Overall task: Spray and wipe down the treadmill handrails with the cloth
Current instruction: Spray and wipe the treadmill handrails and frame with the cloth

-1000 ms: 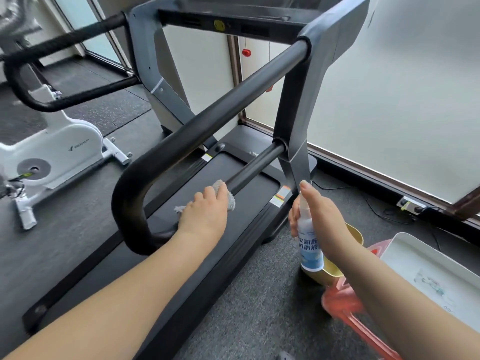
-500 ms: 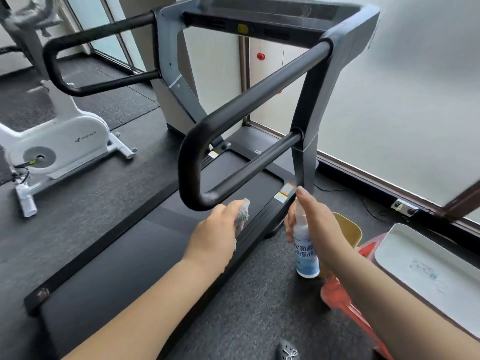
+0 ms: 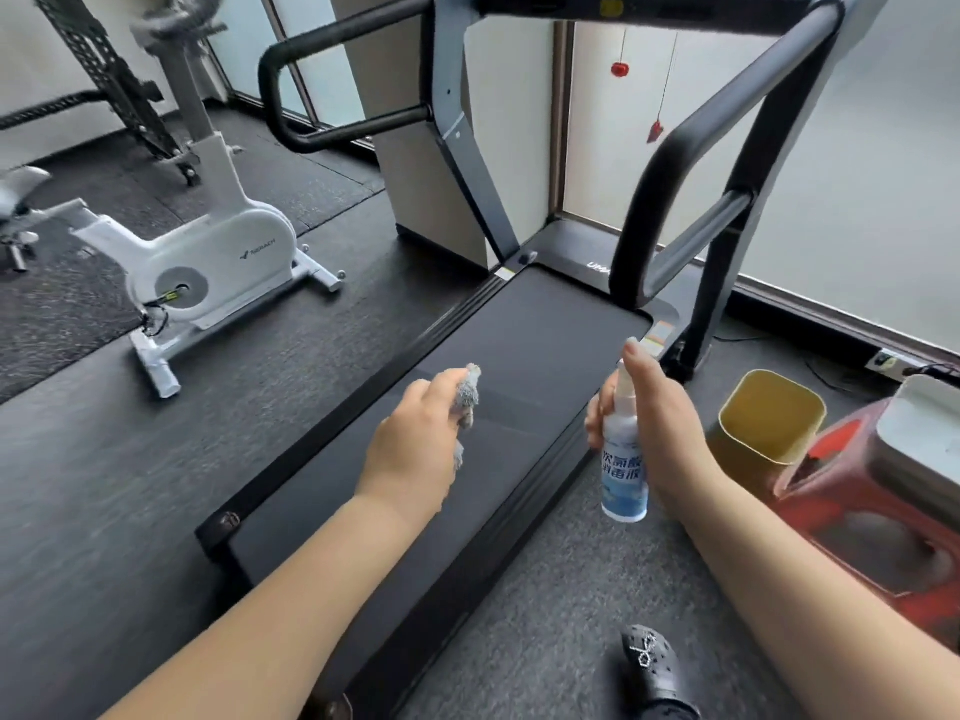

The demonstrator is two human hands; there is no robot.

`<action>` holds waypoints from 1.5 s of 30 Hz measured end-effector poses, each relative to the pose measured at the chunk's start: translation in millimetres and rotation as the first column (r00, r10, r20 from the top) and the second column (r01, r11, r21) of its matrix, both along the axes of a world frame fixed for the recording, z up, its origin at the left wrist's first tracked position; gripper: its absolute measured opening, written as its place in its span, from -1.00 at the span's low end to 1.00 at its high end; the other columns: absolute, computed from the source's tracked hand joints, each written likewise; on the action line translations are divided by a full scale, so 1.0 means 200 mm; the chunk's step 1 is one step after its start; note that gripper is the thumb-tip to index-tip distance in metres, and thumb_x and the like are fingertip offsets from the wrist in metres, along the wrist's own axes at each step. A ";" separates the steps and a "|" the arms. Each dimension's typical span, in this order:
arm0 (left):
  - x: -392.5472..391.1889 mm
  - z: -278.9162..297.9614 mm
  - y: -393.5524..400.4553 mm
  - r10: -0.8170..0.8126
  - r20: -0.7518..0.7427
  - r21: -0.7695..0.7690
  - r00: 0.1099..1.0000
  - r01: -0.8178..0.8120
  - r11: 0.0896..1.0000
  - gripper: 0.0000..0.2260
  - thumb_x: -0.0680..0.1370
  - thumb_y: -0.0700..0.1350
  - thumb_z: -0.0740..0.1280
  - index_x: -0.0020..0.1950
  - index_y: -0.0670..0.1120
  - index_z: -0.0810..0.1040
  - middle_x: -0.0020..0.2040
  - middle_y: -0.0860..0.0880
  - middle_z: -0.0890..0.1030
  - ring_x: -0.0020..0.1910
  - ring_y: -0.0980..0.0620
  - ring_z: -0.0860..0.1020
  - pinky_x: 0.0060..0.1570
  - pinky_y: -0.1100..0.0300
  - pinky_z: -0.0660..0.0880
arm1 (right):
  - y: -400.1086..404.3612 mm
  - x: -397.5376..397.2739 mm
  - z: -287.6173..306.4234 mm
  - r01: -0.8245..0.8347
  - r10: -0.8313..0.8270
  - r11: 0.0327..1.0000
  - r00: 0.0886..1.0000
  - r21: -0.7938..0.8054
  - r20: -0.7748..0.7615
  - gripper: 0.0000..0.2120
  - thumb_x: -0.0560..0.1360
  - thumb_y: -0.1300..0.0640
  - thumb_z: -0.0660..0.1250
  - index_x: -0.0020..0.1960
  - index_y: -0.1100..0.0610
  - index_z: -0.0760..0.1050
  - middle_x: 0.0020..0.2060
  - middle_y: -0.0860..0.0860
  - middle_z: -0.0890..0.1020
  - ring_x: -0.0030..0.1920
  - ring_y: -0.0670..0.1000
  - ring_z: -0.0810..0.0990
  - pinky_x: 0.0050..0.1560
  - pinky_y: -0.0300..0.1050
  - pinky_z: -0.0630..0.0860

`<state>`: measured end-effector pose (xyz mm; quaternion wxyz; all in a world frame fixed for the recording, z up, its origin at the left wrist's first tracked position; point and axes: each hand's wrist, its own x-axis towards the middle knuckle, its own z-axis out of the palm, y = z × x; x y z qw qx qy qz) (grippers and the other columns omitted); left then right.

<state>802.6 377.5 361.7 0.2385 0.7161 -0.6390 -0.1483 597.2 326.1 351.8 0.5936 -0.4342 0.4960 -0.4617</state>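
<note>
A black treadmill (image 3: 519, 387) lies ahead with two looped black handrails: the right handrail (image 3: 727, 111) rises at the upper right, the left handrail (image 3: 322, 39) at the upper middle. My left hand (image 3: 415, 449) hovers over the belt, closed around a small grey cloth (image 3: 467, 397), away from both rails. My right hand (image 3: 660, 433) holds a white and blue spray bottle (image 3: 623, 470) upright beside the belt's right edge, forefinger on the nozzle top.
A white exercise bike (image 3: 208, 272) stands to the left on the dark floor. At the right are a yellow bin (image 3: 763, 423), a red plastic stool (image 3: 883, 527) and a white tray (image 3: 924, 423). A black shoe (image 3: 654, 667) shows below. A frosted window runs along the right.
My left hand has come off the right handrail's lower bend with the cloth and drawn back over the belt. The view has pulled back and shifted left; the bottle stays in my right hand.
</note>
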 end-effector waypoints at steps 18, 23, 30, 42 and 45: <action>0.60 0.02 -0.63 -0.001 0.006 0.083 1.000 0.001 0.997 -0.66 0.61 -0.13 0.13 0.28 0.25 0.35 -0.10 0.04 0.38 -0.26 0.10 0.41 -0.31 0.23 0.28 | -0.57 0.56 0.05 -0.029 0.029 1.000 0.998 0.000 -0.049 -0.44 0.55 -0.18 0.18 -0.49 0.15 0.38 -0.50 0.14 0.55 -0.52 0.10 0.50 -0.35 -0.12 0.48; 0.69 0.12 -0.93 -0.021 0.006 0.027 1.000 0.020 0.999 -0.78 0.58 -0.15 0.24 0.17 0.07 0.50 0.02 -0.01 0.45 -0.09 0.00 0.51 -0.10 0.19 0.43 | -0.88 0.69 0.13 -0.056 0.056 0.998 0.995 0.001 -0.081 -0.44 0.57 -0.17 0.16 -0.48 0.16 0.37 -0.50 0.13 0.55 -0.51 0.10 0.49 -0.37 -0.14 0.47; 0.77 0.17 -1.21 -0.048 0.055 0.015 0.997 0.047 0.999 -0.54 0.51 -0.17 0.29 0.39 0.08 0.33 0.20 -0.03 0.32 0.05 -0.06 0.48 0.07 0.14 0.43 | -1.13 0.83 0.17 -0.064 0.064 0.998 0.994 0.009 -0.089 -0.45 0.57 -0.18 0.15 -0.45 0.17 0.36 -0.48 0.15 0.54 -0.51 0.09 0.49 -0.38 -0.14 0.49; 1.13 0.19 -1.75 -0.102 -0.021 -0.057 0.995 0.100 0.993 -0.45 0.51 -0.27 0.26 0.41 0.16 0.29 0.17 0.04 0.32 0.04 0.01 0.45 0.06 0.18 0.40 | -1.61 1.19 0.16 -0.025 0.027 0.999 0.996 0.022 -0.089 -0.46 0.45 -0.26 0.19 -0.50 0.13 0.39 -0.49 0.14 0.54 -0.51 0.11 0.50 -0.33 -0.11 0.48; 1.27 0.25 -1.94 -0.143 -0.031 -0.078 0.989 0.140 0.987 -0.46 0.51 -0.28 0.27 0.41 0.15 0.30 0.20 0.01 0.33 0.05 0.02 0.44 0.03 0.25 0.35 | -1.77 1.33 0.22 -0.010 0.010 1.000 0.996 -0.002 -0.091 -0.44 0.52 -0.23 0.18 -0.47 0.15 0.39 -0.48 0.14 0.54 -0.51 0.10 0.50 -0.35 -0.12 0.49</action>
